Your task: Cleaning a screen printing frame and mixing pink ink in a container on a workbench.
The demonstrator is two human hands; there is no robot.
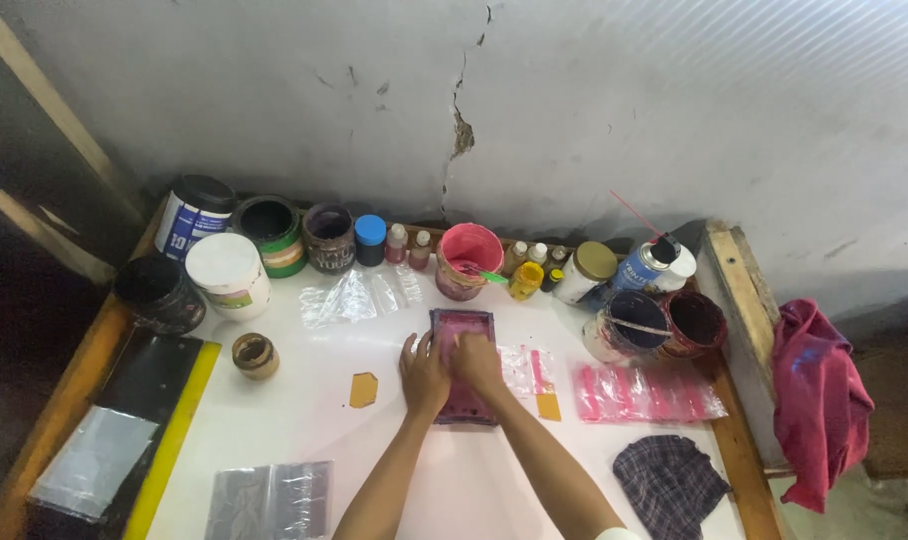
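A small rectangular frame stained pink and purple [463, 328] lies flat in the middle of the white table [304, 420]. Both of my hands press down on it side by side. My left hand [423, 373] rests on its left edge with fingers spread. My right hand [477, 362] lies flat on its middle. A pink pot [468, 260] with a green-handled tool in it stands just beyond the frame.
Paint jars and small bottles line the back by the cracked wall, with a spray can [642, 266]. Clear plastic bags [359, 295], pink packets [646, 392], a checked cloth [668, 481], a small brown jar [255, 355] and a yellow-edged squeegee [170, 420] lie around. A red garment [819, 400] hangs right.
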